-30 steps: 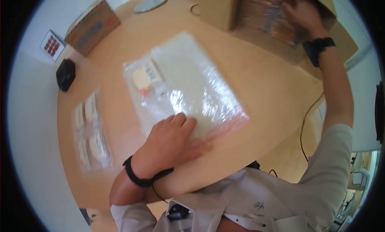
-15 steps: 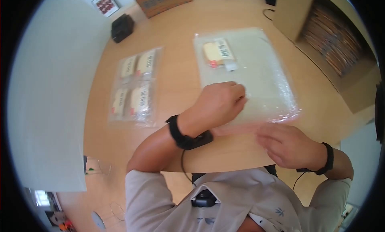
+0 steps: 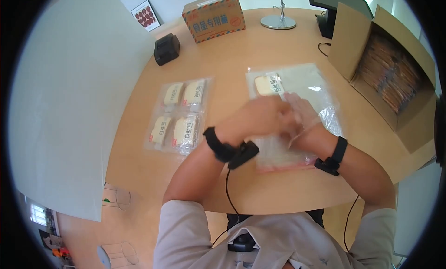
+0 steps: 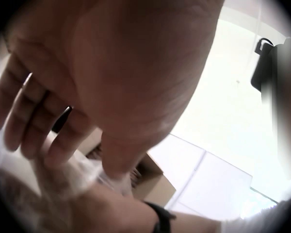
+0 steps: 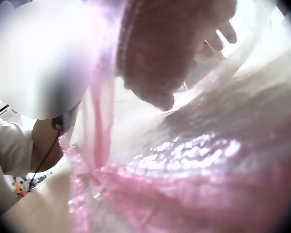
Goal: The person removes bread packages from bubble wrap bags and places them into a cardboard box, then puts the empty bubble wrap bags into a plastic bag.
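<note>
A large clear plastic bag [image 3: 302, 80] with a pink edge lies in front of me, with one packed slice of toast [image 3: 268, 85] near its far left corner. Both hands are together over the bag, blurred in the head view. Thin translucent film [image 4: 70, 177] covers my right hand [image 3: 308, 122], whose fingers point up and left. My left hand [image 3: 260, 115] reaches across to it, fingers mostly straight and thumb apart in the left wrist view, fingertips right at the film. The pink bag edge [image 5: 155, 187] fills the lower right wrist view. What kind of film it is, I cannot tell.
Several toast packs [image 3: 184, 129] lie at the left in clear bags. An open cardboard box [image 3: 341, 46] with packed brown contents stands at the right. Further back are a black device [image 3: 167, 49], a printed carton [image 3: 213, 20], a lamp base [image 3: 278, 22] and a monitor [image 3: 341, 1].
My right hand has left the cardboard box and come over to the bag, now under translucent film. My left hand has met it. The head view has also turned left.
</note>
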`<action>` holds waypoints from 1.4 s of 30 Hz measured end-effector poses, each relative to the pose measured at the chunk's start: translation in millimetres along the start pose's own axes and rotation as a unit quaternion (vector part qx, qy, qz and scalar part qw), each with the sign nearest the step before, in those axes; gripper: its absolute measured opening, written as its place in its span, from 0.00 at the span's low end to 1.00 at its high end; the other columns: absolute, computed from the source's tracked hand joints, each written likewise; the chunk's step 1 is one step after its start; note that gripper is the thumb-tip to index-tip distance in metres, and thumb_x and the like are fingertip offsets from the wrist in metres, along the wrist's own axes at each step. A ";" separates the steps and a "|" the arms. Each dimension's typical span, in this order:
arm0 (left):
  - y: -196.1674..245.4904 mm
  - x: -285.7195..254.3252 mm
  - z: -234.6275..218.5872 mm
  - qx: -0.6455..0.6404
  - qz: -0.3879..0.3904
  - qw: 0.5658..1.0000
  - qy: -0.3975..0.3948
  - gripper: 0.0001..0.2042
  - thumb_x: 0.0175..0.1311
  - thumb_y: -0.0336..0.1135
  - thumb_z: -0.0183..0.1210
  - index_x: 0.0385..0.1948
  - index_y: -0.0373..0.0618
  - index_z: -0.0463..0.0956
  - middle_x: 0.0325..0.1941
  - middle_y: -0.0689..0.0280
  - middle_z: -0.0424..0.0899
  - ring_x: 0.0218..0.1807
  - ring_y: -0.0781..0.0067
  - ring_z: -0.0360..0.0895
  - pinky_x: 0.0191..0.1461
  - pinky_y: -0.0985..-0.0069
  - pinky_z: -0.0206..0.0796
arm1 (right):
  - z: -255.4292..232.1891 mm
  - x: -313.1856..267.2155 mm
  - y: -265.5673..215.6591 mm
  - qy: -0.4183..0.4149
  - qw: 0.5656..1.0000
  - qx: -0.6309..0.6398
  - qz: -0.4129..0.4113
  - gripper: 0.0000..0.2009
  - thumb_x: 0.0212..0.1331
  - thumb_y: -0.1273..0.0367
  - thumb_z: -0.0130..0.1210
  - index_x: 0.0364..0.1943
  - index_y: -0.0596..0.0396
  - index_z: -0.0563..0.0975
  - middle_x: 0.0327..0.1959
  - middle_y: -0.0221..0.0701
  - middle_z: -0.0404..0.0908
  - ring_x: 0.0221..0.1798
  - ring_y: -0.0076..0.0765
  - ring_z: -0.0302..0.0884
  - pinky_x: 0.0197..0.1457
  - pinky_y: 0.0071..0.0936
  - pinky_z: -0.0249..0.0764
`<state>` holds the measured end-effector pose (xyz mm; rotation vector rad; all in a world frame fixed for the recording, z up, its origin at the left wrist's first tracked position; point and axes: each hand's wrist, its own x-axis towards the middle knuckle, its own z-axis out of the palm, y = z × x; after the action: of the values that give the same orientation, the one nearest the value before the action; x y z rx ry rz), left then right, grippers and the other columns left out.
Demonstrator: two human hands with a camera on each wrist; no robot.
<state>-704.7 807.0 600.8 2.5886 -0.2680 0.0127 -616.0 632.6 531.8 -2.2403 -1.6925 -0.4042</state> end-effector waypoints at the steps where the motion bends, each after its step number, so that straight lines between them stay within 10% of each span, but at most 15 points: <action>1: -17.3 13.9 -4.2 0.022 -0.039 0.997 0.071 0.18 0.71 0.47 0.55 0.46 0.43 0.84 0.48 0.50 0.85 0.50 0.46 0.81 0.56 0.56 0.72 | -1.8 6.5 -4.5 -0.037 0.997 0.062 0.026 0.33 0.59 0.55 0.59 0.63 0.67 0.71 0.61 0.55 0.72 0.63 0.54 0.69 0.66 0.46 0.64; 3: -57.4 39.8 -10.7 0.110 -0.040 0.983 0.145 0.20 0.72 0.46 0.53 0.51 0.39 0.81 0.50 0.46 0.83 0.53 0.42 0.79 0.59 0.55 0.70 | 6.7 16.5 -4.9 -0.102 0.993 0.043 0.050 0.33 0.59 0.54 0.59 0.62 0.67 0.72 0.61 0.54 0.72 0.61 0.52 0.70 0.64 0.45 0.65; 8: -111.8 76.0 -4.9 0.254 -0.020 0.967 -0.016 0.21 0.73 0.44 0.46 0.56 0.37 0.76 0.62 0.46 0.78 0.65 0.44 0.73 0.68 0.56 0.66 | 5.7 15.9 2.1 -0.173 0.978 0.049 0.107 0.30 0.59 0.52 0.59 0.56 0.66 0.74 0.61 0.52 0.72 0.62 0.51 0.69 0.62 0.43 0.66; 11: -126.6 81.1 12.6 0.105 -0.068 0.987 0.099 0.22 0.74 0.43 0.44 0.58 0.38 0.75 0.62 0.46 0.78 0.64 0.45 0.73 0.69 0.57 0.65 | 26.5 14.7 9.6 0.056 0.998 -0.037 0.013 0.30 0.59 0.52 0.59 0.54 0.66 0.75 0.59 0.51 0.73 0.62 0.50 0.68 0.62 0.44 0.66; 16: -136.6 84.6 20.0 0.113 -0.065 0.988 0.087 0.21 0.73 0.43 0.44 0.56 0.37 0.77 0.60 0.47 0.79 0.63 0.45 0.74 0.68 0.57 0.66 | 0.2 10.0 -4.7 -0.158 0.982 0.068 0.081 0.32 0.60 0.51 0.59 0.55 0.70 0.74 0.63 0.53 0.70 0.66 0.52 0.67 0.65 0.44 0.63; 27: -162.0 84.9 30.2 0.155 -0.007 0.985 0.079 0.17 0.69 0.41 0.51 0.49 0.40 0.79 0.54 0.50 0.81 0.59 0.45 0.75 0.66 0.58 0.66 | -59.6 -143.4 -77.4 -0.157 0.984 0.041 -0.079 0.34 0.61 0.50 0.58 0.59 0.69 0.73 0.57 0.47 0.75 0.60 0.50 0.70 0.68 0.46 0.63; 33: -152.2 81.8 26.5 0.160 -0.065 0.981 0.088 0.21 0.63 0.43 0.56 0.54 0.42 0.79 0.60 0.55 0.80 0.63 0.47 0.74 0.68 0.58 0.67 | -66.5 -209.2 -70.7 -0.058 0.990 0.058 -0.116 0.23 0.61 0.57 0.61 0.55 0.56 0.78 0.48 0.35 0.79 0.53 0.44 0.75 0.62 0.42 0.71; 36: -171.5 90.0 25.5 0.187 -0.048 0.980 0.040 0.23 0.62 0.43 0.57 0.55 0.38 0.77 0.61 0.46 0.78 0.64 0.42 0.73 0.68 0.57 0.66 | -70.6 -225.2 -73.8 -0.017 0.991 0.129 -0.035 0.15 0.62 0.65 0.61 0.51 0.54 0.80 0.43 0.32 0.79 0.48 0.42 0.77 0.57 0.39 0.76; 37: -154.1 72.7 23.1 0.184 -0.009 0.972 0.147 0.24 0.62 0.42 0.60 0.57 0.35 0.75 0.62 0.44 0.76 0.64 0.40 0.72 0.69 0.57 0.66 | -75.3 -225.0 -75.2 0.049 0.981 0.182 0.037 0.11 0.64 0.68 0.60 0.48 0.56 0.80 0.43 0.32 0.79 0.47 0.41 0.78 0.55 0.36 0.76; 39: -103.1 61.0 9.1 0.132 0.080 0.966 0.207 0.27 0.60 0.40 0.66 0.58 0.35 0.74 0.64 0.46 0.75 0.66 0.45 0.72 0.71 0.59 0.64 | -93.8 -224.3 -74.1 0.125 0.960 0.224 0.116 0.07 0.66 0.71 0.59 0.45 0.57 0.80 0.43 0.33 0.79 0.46 0.40 0.78 0.53 0.34 0.76; 41: -37.2 32.0 2.3 -0.325 0.023 0.945 0.012 0.42 0.55 0.51 0.72 0.69 0.39 0.65 0.71 0.57 0.70 0.71 0.59 0.67 0.69 0.62 0.62 | -124.4 -217.9 -66.0 0.208 0.876 0.366 0.236 0.05 0.70 0.72 0.56 0.45 0.58 0.78 0.42 0.32 0.78 0.46 0.30 0.78 0.52 0.27 0.75; 42: 2.2 19.8 5.9 -0.384 0.112 0.914 -0.065 0.49 0.51 0.53 0.74 0.73 0.38 0.59 0.75 0.57 0.65 0.75 0.59 0.62 0.73 0.61 0.57 | -132.0 -215.0 -63.6 0.216 0.875 0.361 0.241 0.05 0.70 0.72 0.56 0.45 0.58 0.78 0.42 0.32 0.78 0.46 0.30 0.78 0.52 0.27 0.75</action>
<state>-686.0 798.5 598.0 1.7669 -0.5026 -0.1535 -739.6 407.1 571.2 -1.7319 -0.8101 -0.0997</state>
